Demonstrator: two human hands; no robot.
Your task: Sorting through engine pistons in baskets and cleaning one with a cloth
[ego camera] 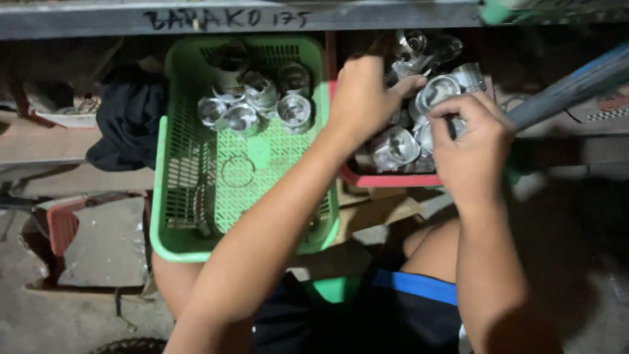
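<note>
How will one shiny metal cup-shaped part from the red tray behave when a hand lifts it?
The metal part looks rigid, so it should not bend. Its polished surface may be slippery. Being round, it could roll if laid on its side. The red tray holds many piled together, so neighbours may shift.

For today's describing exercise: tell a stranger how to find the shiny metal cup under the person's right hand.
Start at the green basket on the person's lap, then move right to the red tray full of shiny metal cups. The metal cup lies at the tray's right side, touched by the right hand; its round open mouth faces the camera, just above those fingers.
</note>
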